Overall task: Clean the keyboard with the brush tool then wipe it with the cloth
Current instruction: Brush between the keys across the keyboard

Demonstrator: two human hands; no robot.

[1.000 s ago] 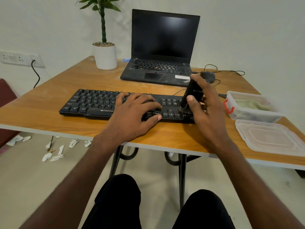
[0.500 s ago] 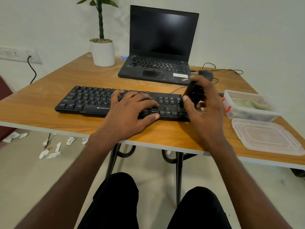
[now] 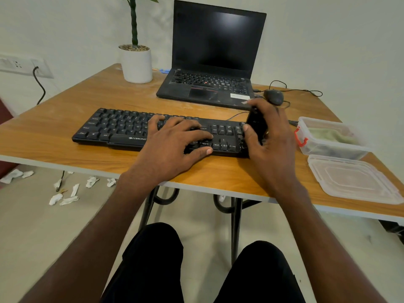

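Left hand [image 3: 172, 147]: being laid flat, fingers spread and nearly straight, on the middle keys of the black keyboard [image 3: 122, 127], nothing being gripped. Right hand [image 3: 271, 141]: fingers being curled round a black brush tool [image 3: 256, 124], held over the keyboard's right end. Keyboard: being kept near the front edge of the wooden table [image 3: 65, 119]. Green cloth [image 3: 330, 134]: being stored in an open clear container [image 3: 341, 149] at right, its lid [image 3: 354, 180] just beside it. Behind: laptop [image 3: 214, 62], mouse [image 3: 274, 96], potted plant [image 3: 136, 62].

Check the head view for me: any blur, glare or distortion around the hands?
Head view: right hand and brush tool motion-smeared; left hand on keyboard sharp; faint glare on laptop screen; wide-angle bends table edges.
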